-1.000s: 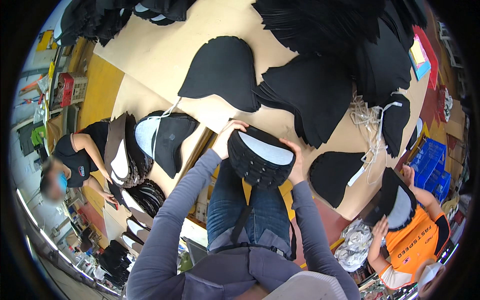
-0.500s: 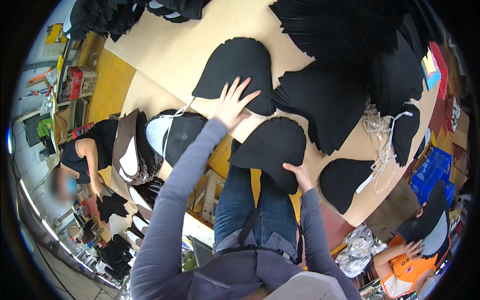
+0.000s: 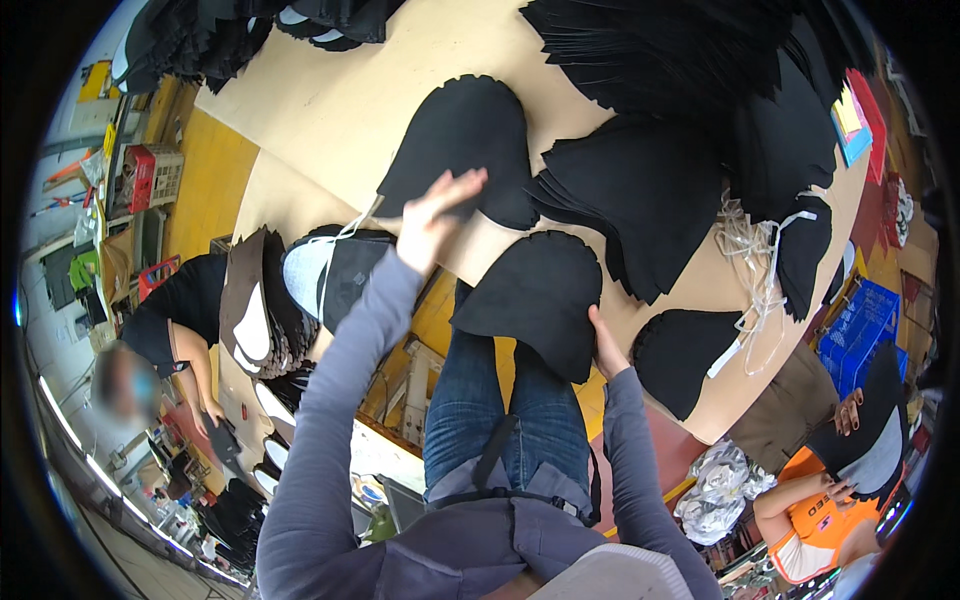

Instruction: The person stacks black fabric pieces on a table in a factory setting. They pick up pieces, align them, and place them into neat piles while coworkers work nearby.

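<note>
A rounded black fabric piece (image 3: 530, 300) with a notched edge lies at the table's near edge, overhanging it. At its right rim is my right hand (image 3: 607, 348), gripping the edge with the thumb uppermost; its other fingers are mostly hidden. A similar black piece or stack (image 3: 455, 145) lies farther back. Over its lower edge, my left hand (image 3: 430, 220) is lifted with fingers stretched out, slightly blurred, holding nothing I can see. To the right is a fanned stack of black pieces (image 3: 640, 200).
Black pieces with white patches (image 3: 310, 270) and brown ones (image 3: 255, 300) lie at left. White cords (image 3: 750, 260) and another black piece (image 3: 680, 360) are at right. Co-workers handle dark pieces at left (image 3: 225, 445) and lower right (image 3: 865, 430). A large black heap (image 3: 660, 50) covers the far table.
My left hand has lifted and drawn leftward, its spread fingers now closer together. My right thumb has slid off the near piece's surface to its edge. The view has shifted slightly.
</note>
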Demonstrator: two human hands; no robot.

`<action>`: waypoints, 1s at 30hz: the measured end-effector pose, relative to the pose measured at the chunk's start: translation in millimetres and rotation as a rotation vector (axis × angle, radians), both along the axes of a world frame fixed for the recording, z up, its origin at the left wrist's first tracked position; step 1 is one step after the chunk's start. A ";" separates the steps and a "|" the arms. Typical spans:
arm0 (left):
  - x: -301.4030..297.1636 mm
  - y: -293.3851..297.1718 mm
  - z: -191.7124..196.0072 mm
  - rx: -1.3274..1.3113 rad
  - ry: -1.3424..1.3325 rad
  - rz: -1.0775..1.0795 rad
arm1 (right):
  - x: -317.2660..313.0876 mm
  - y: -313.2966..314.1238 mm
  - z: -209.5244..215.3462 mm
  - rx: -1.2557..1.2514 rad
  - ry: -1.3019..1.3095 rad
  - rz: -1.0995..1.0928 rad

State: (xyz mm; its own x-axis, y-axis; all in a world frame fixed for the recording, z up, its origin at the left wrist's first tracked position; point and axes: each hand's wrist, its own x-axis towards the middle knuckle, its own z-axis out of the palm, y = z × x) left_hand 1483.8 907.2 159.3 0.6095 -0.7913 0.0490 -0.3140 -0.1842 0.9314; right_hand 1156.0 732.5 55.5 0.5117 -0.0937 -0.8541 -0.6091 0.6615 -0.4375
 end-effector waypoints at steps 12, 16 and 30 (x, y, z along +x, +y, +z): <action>-109.5 38.1 -58.8 0.352 -0.047 0.370 | 33.2 10.4 48.3 -0.160 0.033 0.034; -111.3 32.3 -84.6 0.271 0.480 0.309 | 41.0 10.5 51.2 -0.360 -0.162 0.006; -95.9 51.6 -52.9 -0.046 0.507 -0.264 | 48.8 -12.2 73.6 -1.053 -0.762 0.333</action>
